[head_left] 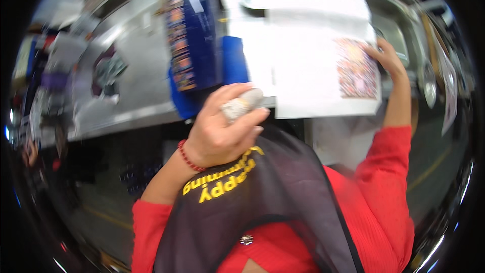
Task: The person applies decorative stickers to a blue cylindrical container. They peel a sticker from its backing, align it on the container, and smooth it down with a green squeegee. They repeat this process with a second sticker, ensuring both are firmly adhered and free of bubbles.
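My left hand (221, 130) is raised close to my chest, fingers closed around a small crumpled whitish wad (243, 104); a red bead bracelet circles that wrist. My right hand (386, 56) reaches out to the right edge of a white sheet (313, 60) with a colourful printed square (357, 69), fingers on the sheet's edge. The sheet lies on a steel counter (136, 65). I wear red sleeves and a dark apron with yellow lettering (252, 192). The picture is blurred.
A dark blue package (194, 40) with a printed side strip stands on the counter beside the sheet. A steel sink basin (391, 30) lies at the far right. Cluttered items sit at the far left (50, 71). Dark floor shows below the counter edge.
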`<state>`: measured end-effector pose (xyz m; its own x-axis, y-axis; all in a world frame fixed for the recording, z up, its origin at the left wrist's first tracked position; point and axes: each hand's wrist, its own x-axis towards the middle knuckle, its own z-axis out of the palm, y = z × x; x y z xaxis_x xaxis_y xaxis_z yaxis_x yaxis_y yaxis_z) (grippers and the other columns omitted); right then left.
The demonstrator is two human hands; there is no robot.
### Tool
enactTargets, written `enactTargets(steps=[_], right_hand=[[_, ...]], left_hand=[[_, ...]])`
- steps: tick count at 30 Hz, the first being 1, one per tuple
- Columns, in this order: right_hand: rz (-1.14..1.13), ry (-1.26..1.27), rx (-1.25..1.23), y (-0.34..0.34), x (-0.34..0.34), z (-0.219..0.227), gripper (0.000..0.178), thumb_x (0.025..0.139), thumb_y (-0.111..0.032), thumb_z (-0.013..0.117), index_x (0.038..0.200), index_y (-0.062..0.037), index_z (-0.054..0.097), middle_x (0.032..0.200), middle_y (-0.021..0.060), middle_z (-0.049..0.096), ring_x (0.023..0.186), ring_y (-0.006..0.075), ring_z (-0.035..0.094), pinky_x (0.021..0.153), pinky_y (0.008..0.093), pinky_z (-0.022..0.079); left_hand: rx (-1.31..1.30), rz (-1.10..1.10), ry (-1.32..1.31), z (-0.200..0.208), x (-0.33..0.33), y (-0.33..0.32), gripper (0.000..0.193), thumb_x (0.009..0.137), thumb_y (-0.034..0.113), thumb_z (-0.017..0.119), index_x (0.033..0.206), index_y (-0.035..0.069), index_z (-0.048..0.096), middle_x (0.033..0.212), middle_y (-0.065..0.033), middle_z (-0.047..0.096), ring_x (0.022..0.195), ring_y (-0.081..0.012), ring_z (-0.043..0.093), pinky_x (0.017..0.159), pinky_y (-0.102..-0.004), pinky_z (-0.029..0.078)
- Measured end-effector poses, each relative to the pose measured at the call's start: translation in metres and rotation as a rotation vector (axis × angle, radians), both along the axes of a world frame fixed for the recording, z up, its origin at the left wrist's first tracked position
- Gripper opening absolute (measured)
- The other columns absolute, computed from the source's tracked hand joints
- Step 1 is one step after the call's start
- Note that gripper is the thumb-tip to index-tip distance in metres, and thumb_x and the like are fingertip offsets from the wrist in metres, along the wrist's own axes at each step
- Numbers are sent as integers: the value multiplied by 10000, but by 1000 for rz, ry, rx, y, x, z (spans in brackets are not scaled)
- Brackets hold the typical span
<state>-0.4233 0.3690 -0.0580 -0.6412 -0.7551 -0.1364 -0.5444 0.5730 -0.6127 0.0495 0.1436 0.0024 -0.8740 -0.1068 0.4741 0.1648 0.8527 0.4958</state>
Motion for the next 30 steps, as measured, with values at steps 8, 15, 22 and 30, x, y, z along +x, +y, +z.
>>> enactTargets(steps=[8, 15, 22, 30], right_hand=[[112, 102, -154, 5, 17, 0, 291, 895, -242, 717, 817, 25, 632, 912, 100, 537, 927, 242, 540, 843, 350, 423], [51, 635, -42, 2, 55, 11, 127, 905, -80, 665, 975, 24, 689, 1102, 128, 652, 1129, 344, 567, 978, 418, 464], [-7, 803, -205, 0, 75, 12, 266, 904, -103, 685, 1164, -86, 740, 1340, 120, 592, 1199, 337, 564, 978, 448, 507], [168, 412, -11, -7, 41, 10, 287, 938, -156, 690, 1222, -118, 712, 1511, 119, 448, 1397, 317, 436, 1122, 428, 392]], left_hand=[[17, -19, -57, -3, -10, -3, 314, 776, 31, 721, 1089, 15, 748, 1175, -227, 707, 1188, -419, 626, 1009, -470, 511], [9, -30, -40, -9, -15, -5, 347, 737, 48, 753, 1083, 25, 738, 1112, -222, 695, 1155, -395, 632, 982, -499, 512], [16, -39, -55, -9, -21, -5, 343, 745, 43, 751, 1087, 25, 735, 1113, -209, 699, 1150, -395, 635, 981, -501, 513], [17, -46, -62, -7, -25, -5, 344, 740, 36, 751, 1083, 24, 731, 1114, -201, 701, 1147, -397, 635, 975, -500, 515]])
